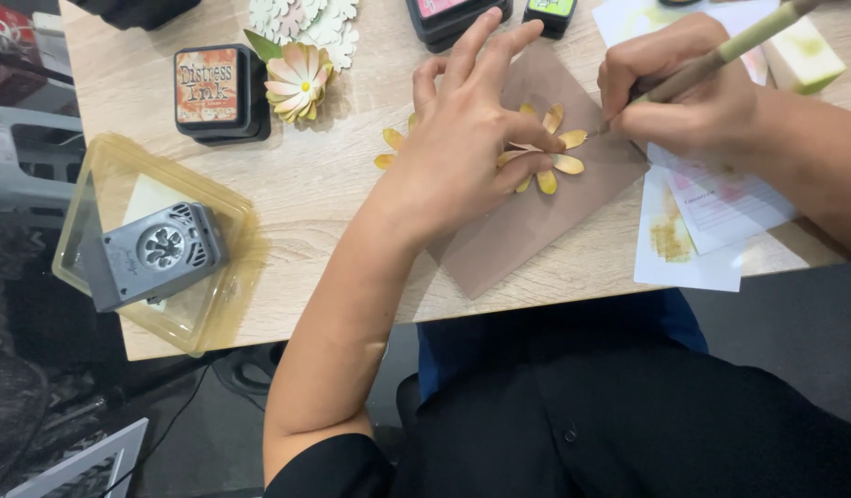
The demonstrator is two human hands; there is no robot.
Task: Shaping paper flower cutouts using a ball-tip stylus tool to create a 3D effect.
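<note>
The left hand (pixel 467 148), fingers spread, pins a yellow paper flower (pixel 547 159) flat on a brown mat (pixel 527 231) at the counter's (pixel 305 184) centre. The right hand (pixel 684 88), at the flower's two o'clock, grips a thin stylus (pixel 720 55) whose tip touches a petal. The flower looks light, thin and easily creased, so it is best pressed at its centre.

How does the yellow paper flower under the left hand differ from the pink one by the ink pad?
The yellow flower lies flat on a brown sheet, pressed by the left hand; the pink flower is layered and raised, resting untouched on the table. The yellow one's petals are mustard with darker edges; the pink one's are pale pink with a yellow centre and a green leaf. The right hand works a stick tool at the yellow one only. Both are paper, many-petalled.
</note>
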